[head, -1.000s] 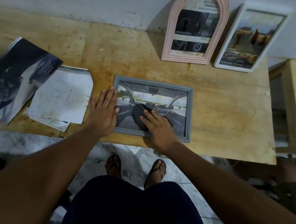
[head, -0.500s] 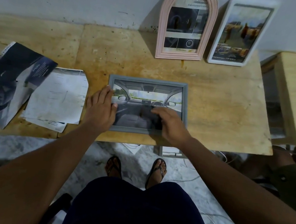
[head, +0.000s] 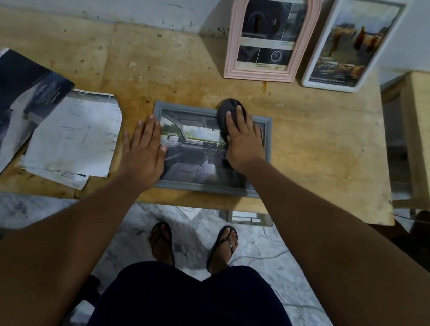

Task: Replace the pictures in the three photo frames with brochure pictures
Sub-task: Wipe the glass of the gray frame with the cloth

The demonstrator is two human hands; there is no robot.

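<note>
Grey rectangular photo frame (head: 205, 188) lies flat near the front edge of the stained wooden tabletop (head: 319, 149), holding a car-interior picture. Left hand (head: 142, 153) rests flat on its left rim, fingers (head: 149, 129) straight and released; right hand (head: 241, 139) presses a dark rounded cloth pad (head: 226, 109) at the top rim, fingers (head: 237, 116) laid straight over it, not clenched. Pink arched frame (head: 259, 75) and white rectangular frame (head: 328, 85) lean on the wall behind, each holding a brochure picture; loose brochure pages (head: 75, 133) lie left of the grey frame.
</note>
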